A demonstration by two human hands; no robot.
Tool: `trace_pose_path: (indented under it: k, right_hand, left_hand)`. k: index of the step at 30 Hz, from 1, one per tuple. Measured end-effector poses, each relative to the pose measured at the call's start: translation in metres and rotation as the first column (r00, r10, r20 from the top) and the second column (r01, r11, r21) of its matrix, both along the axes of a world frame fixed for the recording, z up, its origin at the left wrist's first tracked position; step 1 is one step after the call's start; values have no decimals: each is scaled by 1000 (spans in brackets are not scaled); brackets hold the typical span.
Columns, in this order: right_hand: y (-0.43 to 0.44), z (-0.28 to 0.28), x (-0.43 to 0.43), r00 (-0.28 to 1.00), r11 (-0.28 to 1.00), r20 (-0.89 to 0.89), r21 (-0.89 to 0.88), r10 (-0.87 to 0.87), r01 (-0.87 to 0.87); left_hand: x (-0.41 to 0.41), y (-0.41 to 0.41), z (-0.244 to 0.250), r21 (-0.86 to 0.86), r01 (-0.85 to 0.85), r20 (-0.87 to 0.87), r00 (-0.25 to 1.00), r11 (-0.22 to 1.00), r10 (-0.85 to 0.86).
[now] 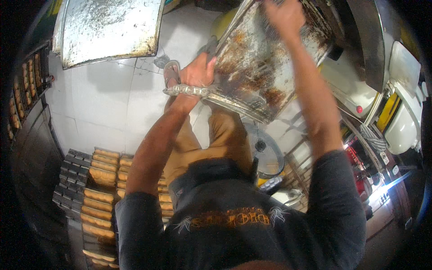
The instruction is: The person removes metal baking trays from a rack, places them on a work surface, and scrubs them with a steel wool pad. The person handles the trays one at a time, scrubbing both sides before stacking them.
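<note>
A worn metal baking tray (253, 74), stained brown and rust-coloured, is tilted in front of me, with more rims visible along its lower edge. My left hand (199, 71) grips the tray's left edge, thumb on the rim. My right hand (285, 17) is blurred over the upper part of the tray; something dark and blurred, too unclear to name, shows beside its fingers. How its fingers are set cannot be made out.
Other flat metal trays (111, 30) lie at the upper left. Loaves of bread in tins (98, 209) stand at the lower left, and more baked goods sit on a rack (28, 84) at the far left. A round bucket (266, 148) is beside my leg. White machine parts (405, 128) are at the right.
</note>
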State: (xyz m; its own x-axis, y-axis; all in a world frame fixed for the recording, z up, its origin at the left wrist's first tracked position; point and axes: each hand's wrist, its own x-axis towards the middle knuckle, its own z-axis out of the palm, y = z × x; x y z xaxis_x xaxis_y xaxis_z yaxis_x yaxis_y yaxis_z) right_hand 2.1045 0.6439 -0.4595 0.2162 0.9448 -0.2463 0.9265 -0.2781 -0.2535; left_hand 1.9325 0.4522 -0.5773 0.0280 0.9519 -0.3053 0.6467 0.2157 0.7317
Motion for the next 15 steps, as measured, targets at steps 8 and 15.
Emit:
trace_pose_path:
  k: [8,15]
  right_hand:
    - [-147,-55,-5,711,712,50,-63,702,-699]
    - [2,-66,37,920,912,218,184,327,-367]
  left_hand:
    - [-11,-10,-5,-63,-14,-14,1000,998,13]
    - [0,-1,-4,-1,-14,23,1000,1000,14]
